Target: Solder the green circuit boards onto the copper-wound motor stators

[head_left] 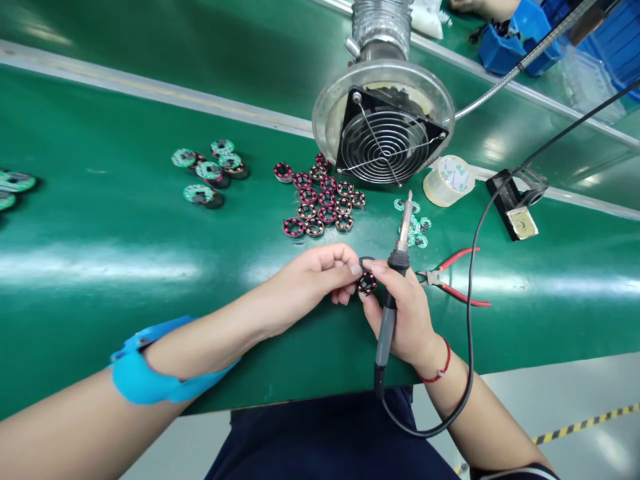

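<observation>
A small black motor stator with copper windings [367, 283] is held low over the green bench between my two hands. My left hand [327, 270] is closed, thumb and fingers pinching the stator's left edge. The fingertips of my right hand [403, 307] grip its right side. That same hand also carries a soldering iron [388, 320], its handle lying across the fingers and its metal tip pointing away from me. Just right of my right hand lie red-handled cutting pliers [440, 279], jaws toward the hand. What the left fingertips do behind the stator is hidden.
Several bare stators [327, 199] cluster ahead, below a fume extractor fan [385, 150]. Small green circuit boards [414, 230], a tape roll [449, 181] and an iron stand [515, 207] sit right. Board-topped stators [210, 172] lie left. The iron's black cable [471, 293] loops over my right forearm.
</observation>
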A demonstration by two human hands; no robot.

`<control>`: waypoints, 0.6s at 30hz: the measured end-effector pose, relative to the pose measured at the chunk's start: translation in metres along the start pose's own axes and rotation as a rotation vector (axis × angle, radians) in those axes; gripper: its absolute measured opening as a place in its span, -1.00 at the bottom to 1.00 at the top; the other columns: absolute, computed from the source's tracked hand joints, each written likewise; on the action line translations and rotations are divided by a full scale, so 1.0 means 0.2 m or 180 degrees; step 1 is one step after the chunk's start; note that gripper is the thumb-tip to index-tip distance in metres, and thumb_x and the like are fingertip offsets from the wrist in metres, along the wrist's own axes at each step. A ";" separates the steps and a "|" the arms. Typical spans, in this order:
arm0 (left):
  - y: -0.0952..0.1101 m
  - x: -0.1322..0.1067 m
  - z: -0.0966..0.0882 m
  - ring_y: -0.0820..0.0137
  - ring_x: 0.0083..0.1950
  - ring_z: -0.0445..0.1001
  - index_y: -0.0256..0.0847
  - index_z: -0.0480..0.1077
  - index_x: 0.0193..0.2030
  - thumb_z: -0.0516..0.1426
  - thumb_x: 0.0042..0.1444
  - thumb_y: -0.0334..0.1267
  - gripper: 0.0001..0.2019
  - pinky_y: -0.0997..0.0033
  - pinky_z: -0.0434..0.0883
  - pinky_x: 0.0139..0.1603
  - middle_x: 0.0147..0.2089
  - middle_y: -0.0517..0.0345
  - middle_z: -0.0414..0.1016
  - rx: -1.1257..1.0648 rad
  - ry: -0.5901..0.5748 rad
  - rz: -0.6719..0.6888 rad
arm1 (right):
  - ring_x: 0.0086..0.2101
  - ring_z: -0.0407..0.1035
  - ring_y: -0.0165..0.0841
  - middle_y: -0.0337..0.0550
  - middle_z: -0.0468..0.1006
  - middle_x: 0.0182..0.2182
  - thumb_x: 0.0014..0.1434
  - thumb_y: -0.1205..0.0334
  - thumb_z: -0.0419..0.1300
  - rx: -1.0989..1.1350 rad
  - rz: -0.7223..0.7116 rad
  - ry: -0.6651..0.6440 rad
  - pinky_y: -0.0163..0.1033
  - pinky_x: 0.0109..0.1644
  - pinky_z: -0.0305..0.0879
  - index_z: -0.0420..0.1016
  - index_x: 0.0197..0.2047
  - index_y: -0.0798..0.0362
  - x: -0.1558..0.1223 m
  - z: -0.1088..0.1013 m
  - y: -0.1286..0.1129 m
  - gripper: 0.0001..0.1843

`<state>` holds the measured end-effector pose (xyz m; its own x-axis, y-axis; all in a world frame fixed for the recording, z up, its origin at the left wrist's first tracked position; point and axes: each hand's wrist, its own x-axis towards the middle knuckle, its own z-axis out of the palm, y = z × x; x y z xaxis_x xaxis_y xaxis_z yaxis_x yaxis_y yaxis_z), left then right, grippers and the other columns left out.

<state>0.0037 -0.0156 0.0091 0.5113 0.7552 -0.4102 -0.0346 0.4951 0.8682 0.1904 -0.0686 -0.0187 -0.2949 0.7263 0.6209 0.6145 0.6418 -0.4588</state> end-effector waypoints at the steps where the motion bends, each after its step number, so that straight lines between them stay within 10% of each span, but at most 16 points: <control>1: -0.01 0.00 0.00 0.54 -0.49 0.34 -0.17 0.39 -0.38 0.38 0.06 0.00 -0.65 0.53 0.29 -0.43 -0.51 0.35 0.40 -0.0066 0.0037 0.0035 | -0.08 0.67 -0.16 0.01 0.75 0.04 0.48 0.40 0.12 -0.0026 -0.0002 -0.0008 -0.03 -0.11 0.71 0.19 0.51 -0.11 0.00 0.00 0.00 -0.39; 12: 0.01 -0.05 0.01 0.52 -0.45 0.44 -0.15 0.41 -0.37 0.40 0.05 -0.18 -0.75 0.55 0.41 -0.40 -0.49 0.33 0.50 -0.0441 0.0741 0.0478 | -0.09 0.66 -0.24 -0.03 0.73 -0.01 0.42 0.43 0.24 -0.0065 0.0273 0.0497 -0.12 -0.02 0.73 0.33 0.43 -0.06 -0.01 0.01 0.00 -0.43; 18: -0.01 -0.03 0.02 0.49 -0.47 0.40 -0.16 0.44 -0.35 0.34 0.08 -0.08 -0.76 0.50 0.38 -0.43 -0.48 0.33 0.45 0.0218 0.0301 0.0389 | -0.05 0.66 -0.20 -0.05 0.73 0.01 0.43 0.43 0.19 -0.0042 0.0209 0.0189 -0.10 -0.03 0.72 0.28 0.44 -0.12 0.00 0.01 -0.01 -0.41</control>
<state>0.0049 -0.0233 0.0108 0.4238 0.8466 -0.3220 -0.0313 0.3689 0.9289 0.1872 -0.0688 -0.0197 -0.2100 0.7506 0.6265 0.6407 0.5896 -0.4917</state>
